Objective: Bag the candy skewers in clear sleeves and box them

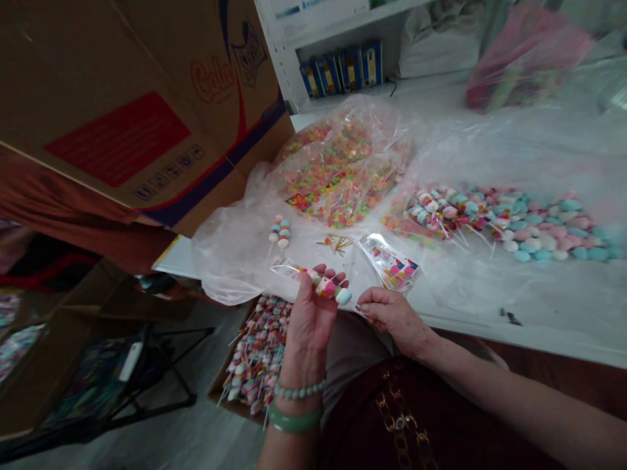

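Note:
My left hand (311, 320) is raised at the table's front edge, fingers curled round a candy skewer (327, 287) of pastel pieces in a clear wrapper. My right hand (392, 314) sits just to its right, fingers pinched together at the wrapper's edge; what they grip is too small to make out. A small printed packet (390, 263) lies on the table just beyond my right hand. Another finished skewer (281, 232) lies further back to the left, near a few gold twist ties (336, 243).
A clear bag of small colourful candies (337, 170) lies open at the back. Pastel marshmallow candies (533, 225) spread over plastic on the right. A box of wrapped skewers (257, 352) stands below the table edge. A large cardboard box (137, 104) looms on the left.

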{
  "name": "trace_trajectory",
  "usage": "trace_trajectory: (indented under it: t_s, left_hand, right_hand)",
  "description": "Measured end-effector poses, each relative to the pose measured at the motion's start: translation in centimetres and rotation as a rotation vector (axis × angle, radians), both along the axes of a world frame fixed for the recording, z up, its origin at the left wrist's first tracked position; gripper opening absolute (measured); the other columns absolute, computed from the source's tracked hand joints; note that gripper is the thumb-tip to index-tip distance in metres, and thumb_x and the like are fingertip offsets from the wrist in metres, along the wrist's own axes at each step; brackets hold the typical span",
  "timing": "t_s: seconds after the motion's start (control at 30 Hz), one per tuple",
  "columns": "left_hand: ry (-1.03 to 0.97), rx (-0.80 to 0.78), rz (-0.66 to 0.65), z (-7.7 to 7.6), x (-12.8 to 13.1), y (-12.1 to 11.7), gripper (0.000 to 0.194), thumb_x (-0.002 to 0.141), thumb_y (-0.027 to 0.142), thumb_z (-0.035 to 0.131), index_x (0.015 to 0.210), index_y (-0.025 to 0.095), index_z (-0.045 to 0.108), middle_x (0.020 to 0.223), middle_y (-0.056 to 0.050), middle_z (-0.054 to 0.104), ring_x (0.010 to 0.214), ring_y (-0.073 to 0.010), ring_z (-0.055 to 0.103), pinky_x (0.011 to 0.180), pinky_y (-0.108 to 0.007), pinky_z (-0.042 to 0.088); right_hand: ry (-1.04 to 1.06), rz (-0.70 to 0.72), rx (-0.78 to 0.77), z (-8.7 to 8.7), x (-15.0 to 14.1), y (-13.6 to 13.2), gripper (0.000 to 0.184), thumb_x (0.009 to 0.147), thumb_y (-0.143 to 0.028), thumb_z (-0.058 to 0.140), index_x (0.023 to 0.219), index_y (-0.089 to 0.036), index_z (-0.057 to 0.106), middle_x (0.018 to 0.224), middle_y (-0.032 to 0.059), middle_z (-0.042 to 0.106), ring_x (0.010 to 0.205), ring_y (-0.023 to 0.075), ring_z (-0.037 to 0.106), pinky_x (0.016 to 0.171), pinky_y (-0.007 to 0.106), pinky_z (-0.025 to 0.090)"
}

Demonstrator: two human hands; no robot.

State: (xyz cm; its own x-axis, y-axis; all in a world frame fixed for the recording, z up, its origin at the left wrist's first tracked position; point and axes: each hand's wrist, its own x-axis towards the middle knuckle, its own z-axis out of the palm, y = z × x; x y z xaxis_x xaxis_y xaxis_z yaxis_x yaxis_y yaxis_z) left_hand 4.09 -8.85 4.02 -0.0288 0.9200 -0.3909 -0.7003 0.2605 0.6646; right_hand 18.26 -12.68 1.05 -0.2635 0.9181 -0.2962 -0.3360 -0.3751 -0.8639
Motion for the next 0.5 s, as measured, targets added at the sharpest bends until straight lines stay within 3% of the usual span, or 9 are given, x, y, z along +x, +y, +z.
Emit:
trace_trajectory:
  t_s: [0.13, 0.27, 0.33, 0.4, 0.5]
  left_hand:
    - [0.081, -0.008, 0.111, -0.2, -1.4, 0.8, 0.013, 0.090, 0.016, 0.049, 0.095, 0.014, 0.061, 0.093, -0.009, 0.065, 0.090, -0.0216, 0.066, 0.083, -0.038, 0.054]
    - [0.071, -0.032, 0.162, -0.5, -1.5, 0.9, 0.014, 0.091, 0.014, 0.046, 0.096, 0.014, 0.060, 0.091, -0.008, 0.064, 0.083, -0.0183, 0.066, 0.082, -0.038, 0.055]
    - [0.052, -0.063, 0.169, -0.6, -1.2, 0.8, 0.015, 0.092, 0.015, 0.045, 0.095, 0.015, 0.060, 0.089, -0.007, 0.064, 0.081, -0.0164, 0.066, 0.081, -0.036, 0.056]
    - [0.046, -0.060, 0.161, -0.8, -0.7, 0.8, 0.014, 0.092, 0.016, 0.046, 0.096, 0.015, 0.060, 0.086, -0.006, 0.064, 0.078, -0.0145, 0.064, 0.079, -0.032, 0.056]
    - [0.055, -0.003, 0.126, -0.8, 0.2, 0.7, 0.013, 0.090, 0.015, 0.050, 0.099, 0.015, 0.060, 0.082, -0.004, 0.062, 0.071, -0.0114, 0.062, 0.072, -0.025, 0.055]
  right_hand:
    - [-0.165, 0.088, 0.077, -0.6, 0.8, 0.1, 0.013, 0.073, -0.029, 0.055, 0.069, -0.017, 0.056, 0.053, -0.0046, 0.044, 0.049, 0.0093, 0.037, 0.048, 0.022, 0.026]
    - [-0.584, 0.047, 0.535, -1.0, 1.3, -0.2, 0.009, 0.078, -0.022, 0.053, 0.072, -0.018, 0.058, 0.068, 0.0002, 0.054, 0.068, 0.0135, 0.049, 0.064, 0.026, 0.034]
    - [-0.693, 0.019, 0.650, -1.0, 1.3, -0.4, 0.010, 0.081, -0.022, 0.053, 0.073, -0.018, 0.059, 0.072, 0.0011, 0.056, 0.071, 0.0140, 0.049, 0.067, 0.027, 0.034]
    - [-0.688, 0.007, 0.591, -0.9, 1.1, -0.4, 0.012, 0.080, -0.020, 0.052, 0.069, -0.018, 0.058, 0.069, 0.0006, 0.055, 0.068, 0.0135, 0.048, 0.065, 0.027, 0.033]
    - [-0.396, 0.066, 0.252, -0.7, 0.8, -0.3, 0.011, 0.075, -0.020, 0.054, 0.064, -0.017, 0.055, 0.058, -0.0023, 0.049, 0.057, 0.0104, 0.043, 0.053, 0.023, 0.030]
